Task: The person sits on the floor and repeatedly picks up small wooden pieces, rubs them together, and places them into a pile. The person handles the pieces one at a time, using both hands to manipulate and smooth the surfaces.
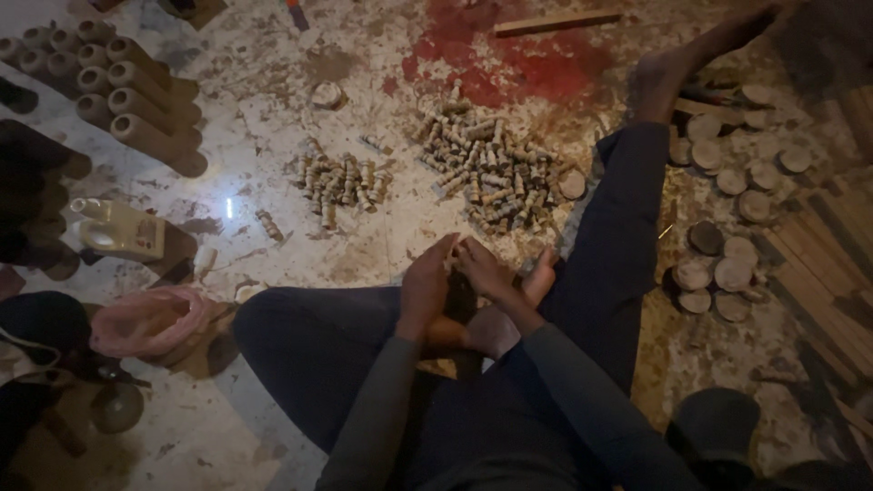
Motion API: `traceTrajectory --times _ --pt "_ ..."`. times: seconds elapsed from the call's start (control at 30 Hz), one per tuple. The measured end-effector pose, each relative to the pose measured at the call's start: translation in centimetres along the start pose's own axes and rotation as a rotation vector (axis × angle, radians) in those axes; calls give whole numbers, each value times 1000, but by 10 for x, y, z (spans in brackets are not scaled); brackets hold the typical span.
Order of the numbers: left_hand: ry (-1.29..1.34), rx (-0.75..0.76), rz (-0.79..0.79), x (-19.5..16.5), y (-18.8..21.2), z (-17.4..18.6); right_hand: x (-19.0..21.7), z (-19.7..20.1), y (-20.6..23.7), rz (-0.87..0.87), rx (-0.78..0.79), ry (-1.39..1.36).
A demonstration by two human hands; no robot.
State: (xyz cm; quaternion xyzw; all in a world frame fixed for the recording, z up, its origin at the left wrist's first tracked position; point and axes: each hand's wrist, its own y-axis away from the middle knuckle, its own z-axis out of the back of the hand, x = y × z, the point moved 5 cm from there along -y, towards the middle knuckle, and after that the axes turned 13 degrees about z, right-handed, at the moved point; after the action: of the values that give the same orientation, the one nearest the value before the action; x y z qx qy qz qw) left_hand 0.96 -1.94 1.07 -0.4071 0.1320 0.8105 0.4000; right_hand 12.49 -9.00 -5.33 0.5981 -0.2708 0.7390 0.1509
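A small wooden piece (457, 264) is gripped between left hand (426, 284) and right hand (482, 268). Two heaps of turned wooden pegs (491, 168) lie finished-looking ahead; wooden discs (727, 273) are stacked rightward.

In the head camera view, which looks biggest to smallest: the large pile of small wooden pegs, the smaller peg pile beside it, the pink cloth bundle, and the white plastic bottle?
1. Large peg pile
2. Pink cloth bundle, though it lies nearer the camera, so unsure
3. Smaller peg pile, looks close to the bundle
4. White plastic bottle
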Motion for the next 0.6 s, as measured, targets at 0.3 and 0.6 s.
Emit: traceTrajectory --times 0.3,0.6 --pt "-33 -51 -49 -5 0 2 4 -6 2 -186 -30 -371" --pt "-173 -83 86 8 -1 -3 -11 3 1 -228 -60 -174"
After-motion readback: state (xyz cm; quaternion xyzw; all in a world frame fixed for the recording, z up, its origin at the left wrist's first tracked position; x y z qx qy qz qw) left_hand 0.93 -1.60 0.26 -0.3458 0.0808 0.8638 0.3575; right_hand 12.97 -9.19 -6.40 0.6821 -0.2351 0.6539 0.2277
